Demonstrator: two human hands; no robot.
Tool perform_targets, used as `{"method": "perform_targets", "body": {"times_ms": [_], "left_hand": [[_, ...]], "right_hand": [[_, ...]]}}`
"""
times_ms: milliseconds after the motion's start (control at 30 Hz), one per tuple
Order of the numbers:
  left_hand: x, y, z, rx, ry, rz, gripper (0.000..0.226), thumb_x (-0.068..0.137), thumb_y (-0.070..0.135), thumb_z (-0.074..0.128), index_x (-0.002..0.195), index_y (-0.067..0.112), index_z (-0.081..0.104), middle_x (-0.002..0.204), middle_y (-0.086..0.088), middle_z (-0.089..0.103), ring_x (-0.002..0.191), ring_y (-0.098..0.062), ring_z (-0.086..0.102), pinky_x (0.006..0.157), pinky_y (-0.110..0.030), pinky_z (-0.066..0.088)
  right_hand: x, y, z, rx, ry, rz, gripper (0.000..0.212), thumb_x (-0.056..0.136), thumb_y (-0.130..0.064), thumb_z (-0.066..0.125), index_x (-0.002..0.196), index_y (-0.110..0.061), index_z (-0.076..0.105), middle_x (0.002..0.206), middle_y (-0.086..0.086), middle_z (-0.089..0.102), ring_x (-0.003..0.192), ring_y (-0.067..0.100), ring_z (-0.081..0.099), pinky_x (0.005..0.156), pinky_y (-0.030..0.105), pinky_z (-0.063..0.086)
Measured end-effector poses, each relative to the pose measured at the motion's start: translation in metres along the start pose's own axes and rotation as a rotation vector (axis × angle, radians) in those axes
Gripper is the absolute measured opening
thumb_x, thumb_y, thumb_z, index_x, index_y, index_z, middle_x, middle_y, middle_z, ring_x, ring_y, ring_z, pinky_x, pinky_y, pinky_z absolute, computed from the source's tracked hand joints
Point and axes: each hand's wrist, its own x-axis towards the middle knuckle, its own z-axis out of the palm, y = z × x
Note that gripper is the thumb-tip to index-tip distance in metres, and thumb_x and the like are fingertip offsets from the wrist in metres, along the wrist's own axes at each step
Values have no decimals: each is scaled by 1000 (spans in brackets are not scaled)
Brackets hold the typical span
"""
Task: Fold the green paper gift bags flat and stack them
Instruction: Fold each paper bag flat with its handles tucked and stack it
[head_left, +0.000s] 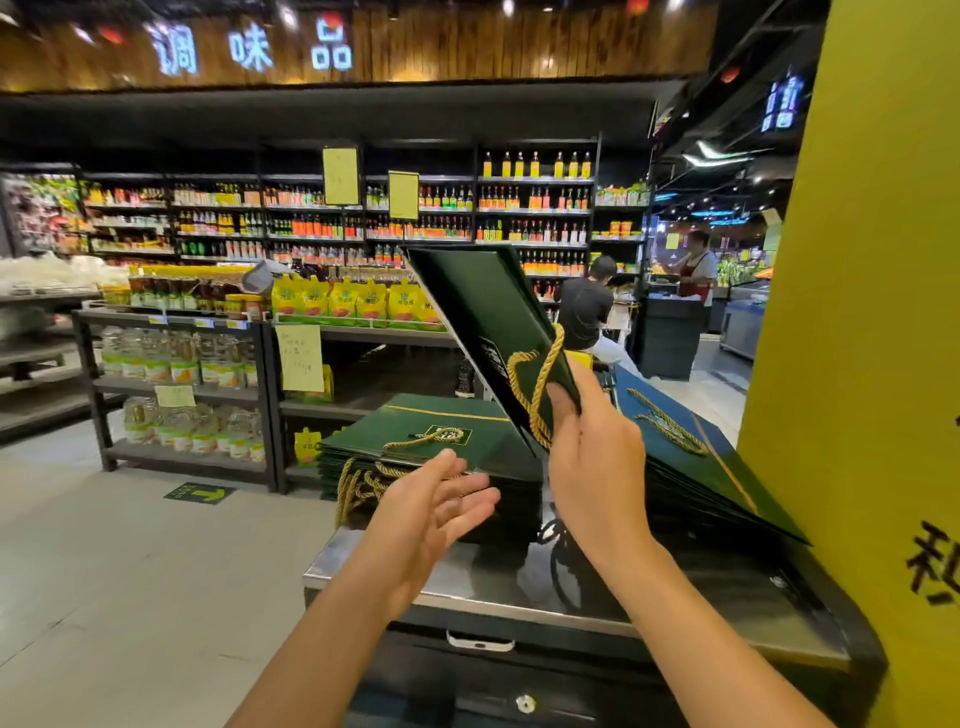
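I lift one flattened green gift bag (488, 317) in my right hand (597, 462) above the bench (467, 577)
My right hand pinches the bag at its lower edge, thumb on the near face beside the gold rope handle (535, 384), and the bag stands tilted, its far end pointing up and to the left. My left hand (436, 506) is released, fingers straight and spread, holding nothing; it hovers at the front edge of the left stack of folded green bags (441, 431), and I cannot tell whether it touches the stack. A second stack of flat bags (691, 467) lies fanned on the right of the bench, against the yellow pillar (872, 312). The raised bag sits between the two stacks, clear of both. Shop shelves of bottles (363, 218) fill the background
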Motion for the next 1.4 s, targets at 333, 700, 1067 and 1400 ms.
{"method": "perform_targets", "body": {"times_ms": [333,700,1067,1400], "left_hand": [[1,-16,17,156,99,-7,48,98,34,65,134,5,52,122,-10,67,111,-24,69,100,-38,56],[0,-13,-25,-173,169,203,31,106,12,47,134,22,55,127,-2,71,113,-26,70,87,-49,60],[7,28,-92,158,304,148,28,108,21,45,133,26,58,121,-4,70,101,-23,69,58,-30,59],[15,8,-103,341,357,146,19,102,18,58,120,24,63,109,-6,74,98,-26,72,73,-37,58]], "right_hand": [[-6,-7,-6,792,144,688,11,105,-28,51,103,-29,62,82,-33,69,79,-23,59,67,5,44],[-22,8,2,1013,-197,806,12,102,-9,57,112,-5,60,95,-2,77,89,14,73,81,30,57],[-52,54,-19,461,-299,816,32,98,6,49,112,-17,65,99,3,76,87,11,74,82,28,60],[-70,84,7,-48,-607,257,43,106,-35,46,148,-27,49,154,-9,40,146,7,26,118,22,17]]}}
